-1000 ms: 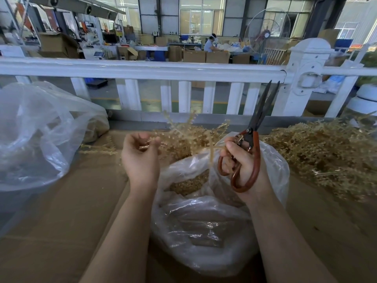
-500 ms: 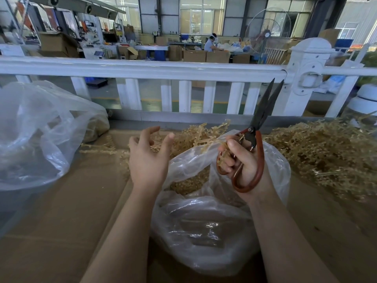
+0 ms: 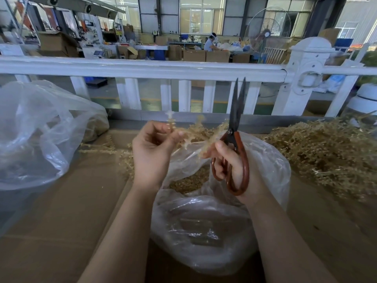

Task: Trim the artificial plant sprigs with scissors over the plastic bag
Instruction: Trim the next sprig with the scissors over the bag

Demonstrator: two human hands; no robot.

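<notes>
**Sprig's lined up, scissors aren't in the cut yet**

Over on the far left you've got a big clear bag (image 3: 34, 135) slumped on the cardboard work surface (image 3: 67, 217), well apart from the action, so ignore it. A few loose strands (image 3: 106, 149) lie on the cardboard between it and your left hand (image 3: 152, 152).

That hand is pinching one sprig (image 3: 191, 132) between thumb and fingertips, holding it up over the mouth of the plastic bag (image 3: 204, 231), which already has a layer of tan trimmings in it. Your right hand (image 3: 230, 166) has its fingers curled through the red loops of the scissors (image 3: 234, 139), and its thumb and fingertip look to be steadying the sprig's other end. The blades point straight up, only slightly parted, clear of the stem.

So I'd call this the positioning step, before the snip. Next move, as I see it: tip the blades down and across the stem, open them wider, and keep the cut above the bag opening so the bits drop in.

Nothing really blocks you. Just mind the bag's crinkled rim near your right wrist, and the pile of untrimmed sprigs (image 3: 326, 152) on the right. The white railing (image 3: 142, 68) sits behind everything.
</notes>
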